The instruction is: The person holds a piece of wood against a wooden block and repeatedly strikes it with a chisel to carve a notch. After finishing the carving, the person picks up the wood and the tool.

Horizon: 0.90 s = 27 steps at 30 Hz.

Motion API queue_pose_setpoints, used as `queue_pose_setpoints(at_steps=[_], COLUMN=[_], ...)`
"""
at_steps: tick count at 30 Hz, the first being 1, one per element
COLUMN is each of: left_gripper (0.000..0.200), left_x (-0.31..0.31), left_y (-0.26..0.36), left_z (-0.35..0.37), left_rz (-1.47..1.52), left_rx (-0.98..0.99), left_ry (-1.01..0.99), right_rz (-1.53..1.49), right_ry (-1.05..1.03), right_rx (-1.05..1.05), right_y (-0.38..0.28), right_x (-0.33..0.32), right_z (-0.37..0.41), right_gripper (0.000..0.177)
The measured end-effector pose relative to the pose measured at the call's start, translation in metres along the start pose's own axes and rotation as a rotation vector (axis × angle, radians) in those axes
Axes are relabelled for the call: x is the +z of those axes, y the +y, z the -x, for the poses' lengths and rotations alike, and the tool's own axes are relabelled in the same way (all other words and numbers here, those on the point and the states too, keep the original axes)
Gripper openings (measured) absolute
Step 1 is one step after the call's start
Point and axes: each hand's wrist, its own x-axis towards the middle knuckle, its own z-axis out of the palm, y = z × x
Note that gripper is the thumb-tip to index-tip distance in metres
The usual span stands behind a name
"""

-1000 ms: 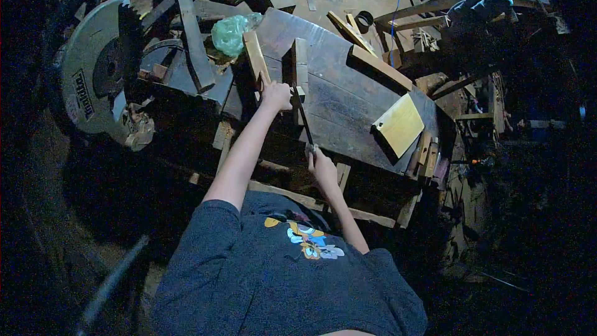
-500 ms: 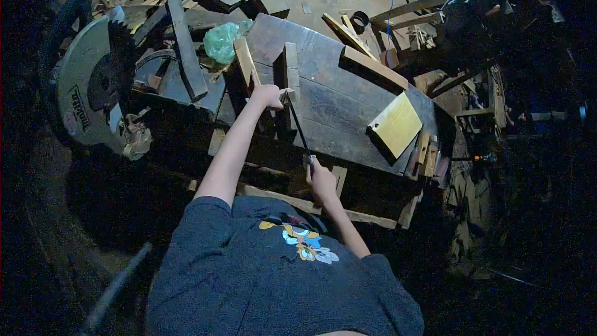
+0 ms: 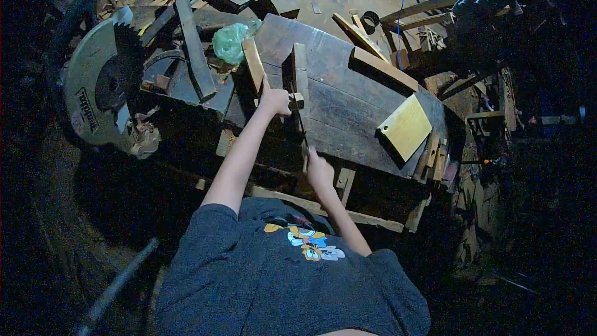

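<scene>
My left hand (image 3: 275, 100) is closed around a light wooden piece, its index finger lying along a narrow board (image 3: 254, 64) that points away from me. A short pale wood end (image 3: 298, 98) sticks out to the right of this hand. My right hand (image 3: 320, 171), nearer my body, is wrapped round the handle of a thin, dark-bladed tool that looks like a handsaw (image 3: 302, 129). The blade runs up to the wood end beside my left hand; whether it cuts in is too dark to tell. A grey wood block (image 3: 300, 68) lies just beyond it on the bench.
The dark plank workbench (image 3: 339, 109) carries a yellowish board (image 3: 407, 127) and a long wood strip (image 3: 385, 70) on the right. A large circular saw (image 3: 99, 81) with an exposed toothed blade stands left. A green plastic bag (image 3: 230, 43) and scrap timber (image 3: 194, 40) lie behind.
My right hand and the dark blade have shifted forward against the wood, so less blade shows between my hands. My left hand keeps its hold. The whole view has moved slightly right.
</scene>
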Motion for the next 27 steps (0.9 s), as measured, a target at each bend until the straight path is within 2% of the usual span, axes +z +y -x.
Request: queue_pose_setpoints(at_steps=[2, 3, 4, 5, 8, 10, 13, 14, 18, 23, 27], left_gripper=[0.029, 0.029, 0.029, 0.029, 0.029, 0.03, 0.026, 0.024, 0.021, 0.019, 0.018], left_x=[0.001, 0.006, 0.012, 0.017, 0.009, 0.015, 0.008, 0.012, 0.016, 0.024, 0.022], left_y=[0.004, 0.004, 0.004, 0.003, 0.003, 0.002, 0.008, 0.008, 0.009, 0.009, 0.008], left_z=[0.006, 0.003, 0.002, 0.0, -0.001, -0.004, 0.006, 0.006, 0.008, 0.009, 0.008], left_rz=[-0.02, -0.03, -0.031, -0.031, -0.047, -0.047, -0.037, -0.046, -0.017, -0.05, -0.029], left_rx=[-0.003, 0.005, -0.016, -0.038, -0.038, -0.023, -0.019, -0.022, -0.01, 0.029, -0.006], left_ry=[0.125, 0.118, 0.197, 0.276, 0.271, 0.284, 0.304, 0.317, 0.312, 0.398, 0.389], right_rz=[-0.008, 0.033, 0.074, 0.085, 0.047, 0.052, 0.06, 0.092, 0.047, 0.01, 0.005], right_ry=[-0.042, 0.031, 0.104, 0.08, 0.013, -0.074, -0.059, -0.138, -0.108, -0.056, -0.046], right_rx=[0.031, -0.023, -0.075, -0.055, 0.01, -0.059, -0.123, -0.062, -0.083, -0.088, -0.082], right_y=[0.004, 0.002, 0.001, 0.001, -0.007, 0.003, 0.016, 0.017, 0.021, -0.008, -0.029], right_x=[-0.006, -0.009, -0.009, -0.005, -0.024, -0.034, -0.037, -0.041, -0.04, 0.003, -0.005], right_z=[0.008, 0.008, 0.006, -0.006, -0.026, -0.031, -0.013, -0.005, 0.001, -0.076, -0.094], right_gripper=[0.03, 0.027, 0.025, 0.024, 0.02, 0.018, 0.019, 0.021, 0.024, 0.022, 0.02])
